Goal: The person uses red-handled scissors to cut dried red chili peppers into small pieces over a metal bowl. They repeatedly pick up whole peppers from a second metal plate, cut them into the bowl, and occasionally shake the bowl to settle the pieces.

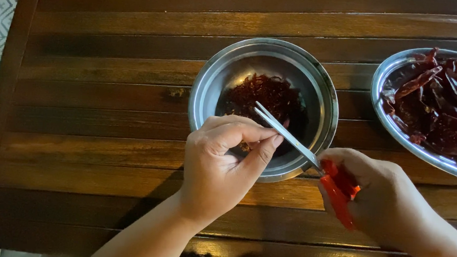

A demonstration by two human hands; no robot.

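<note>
In front of me is a dark brown wooden table made of long slats that run from left to right. On it stands a round metal bowl with cut red shreds inside, close to my edge. To the right, a little apart, lies a metal plate of dried red chillies.

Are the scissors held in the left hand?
No, the right hand grips the red-handled scissors; the left hand pinches above the steel bowl.
</note>
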